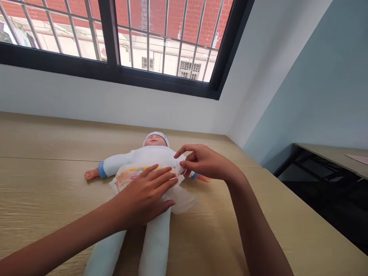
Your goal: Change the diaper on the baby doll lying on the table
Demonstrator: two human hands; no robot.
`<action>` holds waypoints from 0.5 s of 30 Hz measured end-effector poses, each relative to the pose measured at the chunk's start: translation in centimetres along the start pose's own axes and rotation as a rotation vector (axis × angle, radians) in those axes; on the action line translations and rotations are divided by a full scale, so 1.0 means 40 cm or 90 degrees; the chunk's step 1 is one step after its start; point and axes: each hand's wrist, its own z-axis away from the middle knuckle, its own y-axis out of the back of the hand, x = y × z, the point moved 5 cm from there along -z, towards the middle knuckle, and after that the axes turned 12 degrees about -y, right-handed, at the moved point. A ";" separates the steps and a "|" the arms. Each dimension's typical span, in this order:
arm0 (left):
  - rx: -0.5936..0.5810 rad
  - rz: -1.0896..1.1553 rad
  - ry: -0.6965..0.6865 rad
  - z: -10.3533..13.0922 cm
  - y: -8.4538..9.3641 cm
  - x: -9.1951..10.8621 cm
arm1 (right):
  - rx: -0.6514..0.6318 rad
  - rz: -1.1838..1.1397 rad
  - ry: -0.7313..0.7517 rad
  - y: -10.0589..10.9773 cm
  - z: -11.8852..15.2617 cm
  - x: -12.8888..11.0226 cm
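A soft baby doll in a white suit and white cap (149, 159) lies face up on a pale wood-grain counter (43, 172) below a black-framed window (115, 73). A white nappy with a printed yellow-edged waistband (130, 174) is wrapped round its waist. The left hand (146, 195) lies flat on the nappy's front, fingers together, pinning it. The right hand (205, 163) pinches the nappy's side tab at the doll's hip, thumb and fingers clamped on it. The step looks like fastening that tab; next it likely needs drawing snug across and pressing onto the waistband while the front stays held.
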 end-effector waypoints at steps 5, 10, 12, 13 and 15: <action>0.002 -0.023 -0.007 -0.001 0.020 -0.004 | 0.002 -0.004 -0.013 0.004 0.009 -0.006; -0.008 -0.023 -0.006 0.000 0.022 -0.003 | -0.002 -0.004 -0.006 -0.002 0.016 -0.013; -0.012 -0.018 -0.014 0.000 0.016 0.000 | 0.002 0.000 -0.007 -0.003 0.017 -0.015; -0.014 -0.016 -0.017 0.000 0.012 0.001 | 0.004 0.002 -0.008 -0.003 0.017 -0.015; -0.019 -0.009 -0.021 0.000 0.006 0.001 | 0.003 0.005 -0.008 -0.002 0.017 -0.014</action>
